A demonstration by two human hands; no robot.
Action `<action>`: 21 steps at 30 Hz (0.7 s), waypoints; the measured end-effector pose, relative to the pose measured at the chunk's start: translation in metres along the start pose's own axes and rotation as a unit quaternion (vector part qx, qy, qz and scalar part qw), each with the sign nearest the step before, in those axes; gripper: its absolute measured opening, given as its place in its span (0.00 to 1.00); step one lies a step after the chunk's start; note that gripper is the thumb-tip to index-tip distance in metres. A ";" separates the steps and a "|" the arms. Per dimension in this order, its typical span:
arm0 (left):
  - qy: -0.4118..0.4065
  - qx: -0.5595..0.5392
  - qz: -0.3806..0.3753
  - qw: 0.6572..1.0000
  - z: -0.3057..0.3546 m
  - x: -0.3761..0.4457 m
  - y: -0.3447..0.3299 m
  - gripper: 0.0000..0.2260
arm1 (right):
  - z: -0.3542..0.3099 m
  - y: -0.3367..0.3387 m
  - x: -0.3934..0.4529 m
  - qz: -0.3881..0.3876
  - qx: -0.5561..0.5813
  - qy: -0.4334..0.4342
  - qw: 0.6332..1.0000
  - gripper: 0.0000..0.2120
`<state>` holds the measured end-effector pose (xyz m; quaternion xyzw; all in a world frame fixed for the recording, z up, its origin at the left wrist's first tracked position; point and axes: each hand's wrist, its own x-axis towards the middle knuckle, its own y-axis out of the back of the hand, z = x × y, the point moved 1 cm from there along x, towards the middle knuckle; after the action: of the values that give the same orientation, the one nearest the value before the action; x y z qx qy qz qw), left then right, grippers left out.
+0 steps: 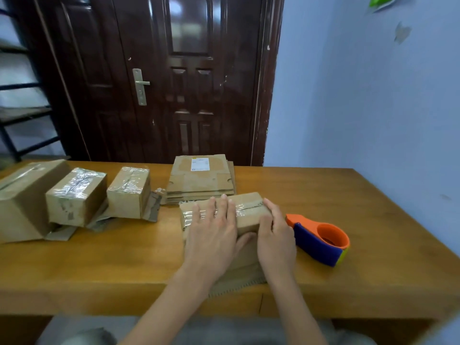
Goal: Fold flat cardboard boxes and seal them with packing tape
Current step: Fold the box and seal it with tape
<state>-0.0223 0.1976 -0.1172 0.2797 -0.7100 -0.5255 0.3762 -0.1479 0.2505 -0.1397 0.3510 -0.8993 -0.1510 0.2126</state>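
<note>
Your left hand (pixel 211 235) lies flat on top of the small cardboard box (pixel 249 217), its fingers straight and spread, pressing on the clear packing tape (pixel 245 209) that runs along the top seam. Your right hand (pixel 275 235) rests against the box's right end, fingers relaxed and laid along the top corner, with the thumb down the near side; it presses rather than grips. The box sits on the wooden table (pixel 124 257), near the front edge and a little right of centre, with a loose flap showing below your wrists.

Just to the right of the box lies the orange and blue tape dispenser (pixel 321 239), on its side and close to your right hand. Right behind the box is a stack of flat cardboard boxes (pixel 201 180), the top one bearing a white label. On the left of the table stand three taped boxes (pixel 77 195), close together. Beyond the table is a dark wooden door (pixel 154 78).
</note>
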 end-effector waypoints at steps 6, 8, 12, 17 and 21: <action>-0.111 -0.080 0.021 0.990 -0.029 0.014 0.006 0.40 | 0.008 -0.003 -0.012 0.078 -0.078 0.047 0.993 0.28; -0.163 -0.095 0.007 0.982 -0.048 0.013 0.008 0.35 | 0.010 -0.003 -0.014 0.100 -0.095 0.068 0.988 0.29; -0.179 -0.125 0.122 0.968 -0.078 0.008 -0.017 0.32 | 0.013 -0.012 -0.013 0.102 -0.102 0.093 0.985 0.29; -0.132 -0.283 0.335 0.889 -0.073 0.009 -0.060 0.28 | 0.024 -0.017 -0.005 0.118 -0.092 0.109 0.983 0.26; -0.113 -0.400 0.450 0.790 -0.069 0.016 -0.068 0.21 | 0.029 -0.020 -0.007 0.164 -0.047 0.137 0.976 0.23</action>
<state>0.0256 0.1281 -0.1668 -0.3085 -0.5189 -0.5620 0.5655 -0.1464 0.2445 -0.1749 0.2058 -0.8988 -0.1061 0.3722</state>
